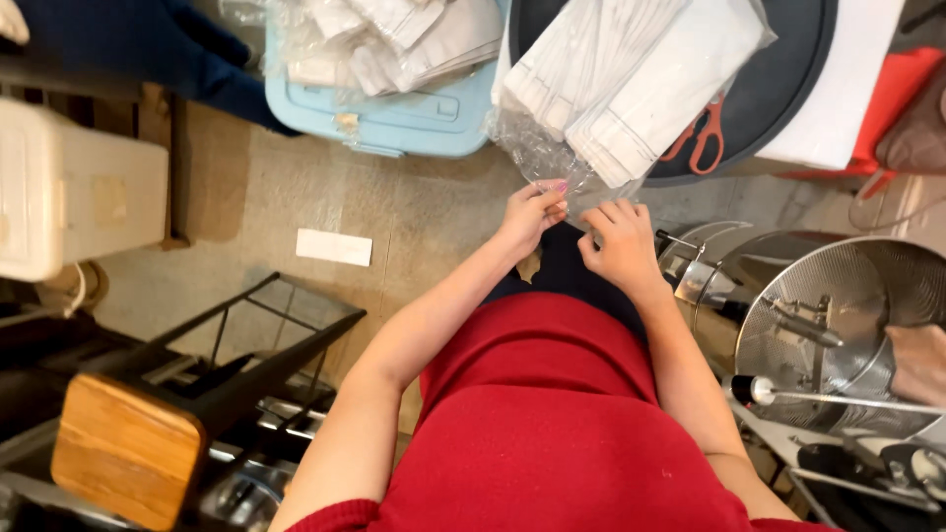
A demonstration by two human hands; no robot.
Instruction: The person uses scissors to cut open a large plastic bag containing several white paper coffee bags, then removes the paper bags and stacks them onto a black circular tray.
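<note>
Plastic bag: a clear, crinkled plastic bag (540,158) is hanging off the edge of the round dark tray (778,79), its lower end sitting between the two hands.
Left hand: the left hand (527,215) is pinching the bag's lower edge, its grip closing on the film with fingertips and thumb.
Right hand: the right hand (619,244) is sitting just beside the left, fingers curled; its grip is touching the same edge of the bag, though whether it is truly clamping the film I cannot tell.
White packs: folded white cloth packs (631,79) are lying in a stack on the tray, right above the bag.
Scissors: red-handled scissors (702,138) are resting on the tray beside the stack.
Blue box: a light blue box (414,118) is standing to the left of the tray, carrying more bagged white packs (394,39).
Floor: a white paper slip (334,247) is lying on the tan floor.
Stool: a wooden-seated stool (128,448) is lying tipped at lower left.
Metal machine: a shiny metal drum (847,315) is standing at right, another person's hand (918,363) resting at its rim.
</note>
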